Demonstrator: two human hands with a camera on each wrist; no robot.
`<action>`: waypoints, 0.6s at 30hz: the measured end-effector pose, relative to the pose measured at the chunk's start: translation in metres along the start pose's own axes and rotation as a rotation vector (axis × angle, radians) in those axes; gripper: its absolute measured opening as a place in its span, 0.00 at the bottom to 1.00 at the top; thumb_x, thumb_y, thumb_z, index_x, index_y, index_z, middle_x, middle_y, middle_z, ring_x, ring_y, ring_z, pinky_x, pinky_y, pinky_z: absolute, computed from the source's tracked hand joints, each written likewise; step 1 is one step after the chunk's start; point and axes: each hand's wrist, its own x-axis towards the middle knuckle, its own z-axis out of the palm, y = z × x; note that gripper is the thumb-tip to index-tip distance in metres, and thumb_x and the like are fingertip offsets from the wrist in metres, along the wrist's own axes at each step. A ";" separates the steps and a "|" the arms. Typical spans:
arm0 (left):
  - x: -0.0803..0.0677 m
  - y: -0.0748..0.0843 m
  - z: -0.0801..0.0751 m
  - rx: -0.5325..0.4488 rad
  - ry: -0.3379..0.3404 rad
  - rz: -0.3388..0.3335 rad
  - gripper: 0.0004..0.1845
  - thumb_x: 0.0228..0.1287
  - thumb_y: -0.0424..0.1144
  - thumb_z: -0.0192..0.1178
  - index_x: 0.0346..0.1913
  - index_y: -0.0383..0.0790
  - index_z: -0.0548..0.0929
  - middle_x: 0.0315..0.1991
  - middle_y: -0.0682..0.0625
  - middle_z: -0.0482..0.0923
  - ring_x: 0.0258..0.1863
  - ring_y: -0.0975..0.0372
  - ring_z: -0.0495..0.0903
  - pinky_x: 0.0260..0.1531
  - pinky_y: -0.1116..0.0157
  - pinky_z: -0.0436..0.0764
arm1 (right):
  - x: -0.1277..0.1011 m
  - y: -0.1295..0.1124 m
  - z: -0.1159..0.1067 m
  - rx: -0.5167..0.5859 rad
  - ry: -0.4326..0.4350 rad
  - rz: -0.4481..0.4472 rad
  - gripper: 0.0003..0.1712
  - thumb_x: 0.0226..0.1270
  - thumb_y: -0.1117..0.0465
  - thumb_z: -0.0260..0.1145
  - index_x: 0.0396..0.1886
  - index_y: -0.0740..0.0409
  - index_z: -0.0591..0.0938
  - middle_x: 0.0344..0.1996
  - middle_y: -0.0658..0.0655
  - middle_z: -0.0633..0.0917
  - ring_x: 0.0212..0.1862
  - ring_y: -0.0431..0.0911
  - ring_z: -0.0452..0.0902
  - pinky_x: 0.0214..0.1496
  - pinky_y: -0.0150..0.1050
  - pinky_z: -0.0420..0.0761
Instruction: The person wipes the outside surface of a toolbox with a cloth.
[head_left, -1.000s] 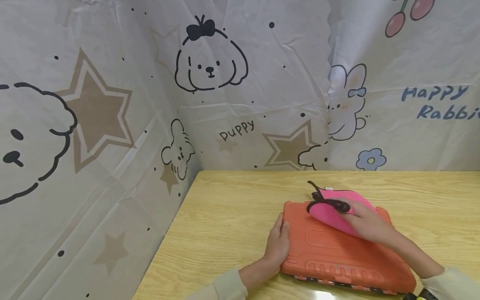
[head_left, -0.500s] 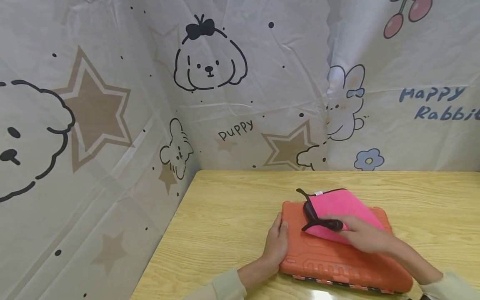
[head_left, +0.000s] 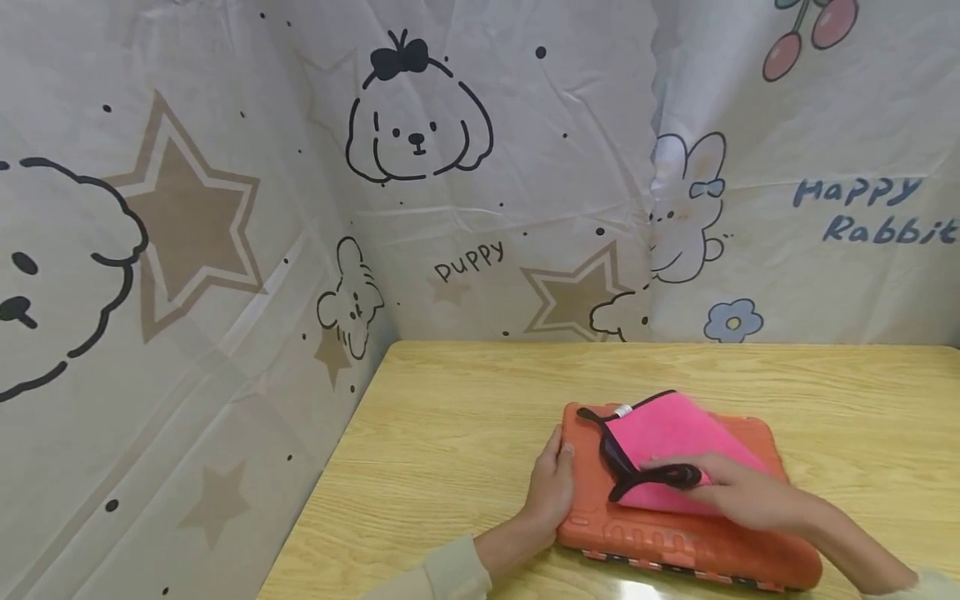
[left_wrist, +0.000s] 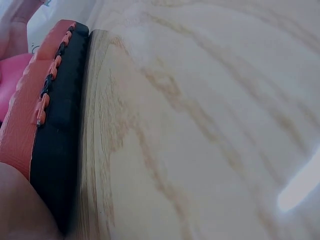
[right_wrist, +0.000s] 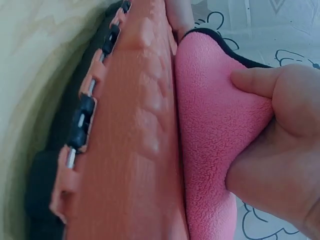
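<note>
An orange ribbed case [head_left: 675, 533] with a black underside lies flat on the wooden table [head_left: 450, 433]. My left hand [head_left: 553, 487] holds its left edge, thumb on top. A pink fleece cloth [head_left: 671, 437] with black trim lies on the case. My right hand [head_left: 731, 493] grips the cloth's near part and presses it onto the case. In the right wrist view the thumb [right_wrist: 255, 82] digs into the bunched pink cloth [right_wrist: 210, 140] beside the orange case [right_wrist: 135, 150]. The left wrist view shows the case edge [left_wrist: 55, 125], the table [left_wrist: 200, 125] and a bit of my left hand [left_wrist: 15, 210].
Printed cartoon sheets [head_left: 450, 167] wall off the table at the back and on the left. Bare wood stretches to the left of the case and behind it. The case lies close to the table's front edge.
My right hand has drawn the pink cloth toward me across the case, from its far edge to its middle. The left hand has stayed at the left edge.
</note>
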 end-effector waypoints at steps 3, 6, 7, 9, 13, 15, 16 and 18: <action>0.000 0.001 0.000 0.010 0.011 -0.005 0.28 0.82 0.42 0.41 0.79 0.38 0.55 0.68 0.45 0.71 0.67 0.52 0.70 0.65 0.51 0.69 | -0.004 0.000 0.001 0.043 -0.045 -0.033 0.21 0.82 0.59 0.51 0.68 0.50 0.77 0.65 0.54 0.77 0.64 0.30 0.66 0.60 0.27 0.70; -0.001 0.001 0.000 0.007 0.021 0.001 0.29 0.82 0.41 0.41 0.78 0.32 0.54 0.74 0.41 0.60 0.73 0.48 0.57 0.71 0.48 0.57 | -0.009 -0.001 0.003 0.079 -0.074 -0.047 0.21 0.81 0.61 0.50 0.69 0.50 0.77 0.64 0.52 0.78 0.64 0.31 0.67 0.59 0.27 0.70; -0.001 0.001 0.000 -0.001 0.022 0.001 0.29 0.82 0.41 0.41 0.78 0.31 0.53 0.76 0.40 0.57 0.75 0.48 0.52 0.72 0.48 0.52 | -0.011 -0.001 0.004 0.095 -0.086 -0.048 0.22 0.81 0.61 0.50 0.69 0.50 0.76 0.64 0.52 0.78 0.64 0.31 0.67 0.59 0.27 0.70; -0.001 0.001 0.001 -0.013 0.016 0.000 0.29 0.82 0.41 0.41 0.78 0.31 0.53 0.76 0.40 0.55 0.75 0.48 0.51 0.72 0.48 0.51 | -0.015 -0.002 0.006 0.124 -0.102 -0.051 0.22 0.81 0.62 0.50 0.69 0.52 0.76 0.64 0.52 0.78 0.64 0.31 0.67 0.59 0.27 0.71; -0.002 0.000 0.001 -0.024 0.009 -0.006 0.29 0.82 0.40 0.40 0.78 0.32 0.52 0.77 0.40 0.54 0.76 0.48 0.50 0.73 0.48 0.50 | -0.024 -0.003 0.009 0.177 -0.159 -0.074 0.23 0.82 0.63 0.47 0.71 0.55 0.74 0.66 0.54 0.77 0.66 0.31 0.66 0.59 0.28 0.71; -0.002 0.001 0.001 -0.006 0.016 -0.002 0.29 0.82 0.39 0.40 0.78 0.32 0.53 0.77 0.40 0.54 0.75 0.47 0.50 0.72 0.47 0.50 | -0.027 -0.003 0.011 0.206 -0.188 -0.091 0.23 0.82 0.65 0.46 0.71 0.57 0.73 0.66 0.54 0.76 0.66 0.32 0.65 0.59 0.28 0.71; -0.002 0.001 0.001 -0.003 0.017 -0.001 0.28 0.82 0.39 0.40 0.78 0.32 0.53 0.77 0.40 0.54 0.75 0.47 0.50 0.72 0.48 0.51 | -0.029 -0.003 0.011 0.216 -0.205 -0.100 0.24 0.82 0.66 0.45 0.72 0.58 0.72 0.67 0.55 0.75 0.66 0.32 0.65 0.60 0.28 0.71; -0.001 0.002 0.001 0.007 0.023 0.001 0.28 0.82 0.40 0.40 0.78 0.32 0.53 0.77 0.40 0.55 0.75 0.48 0.51 0.72 0.48 0.51 | -0.032 -0.003 0.012 0.236 -0.230 -0.112 0.24 0.82 0.68 0.45 0.72 0.59 0.71 0.67 0.55 0.75 0.66 0.34 0.65 0.60 0.29 0.71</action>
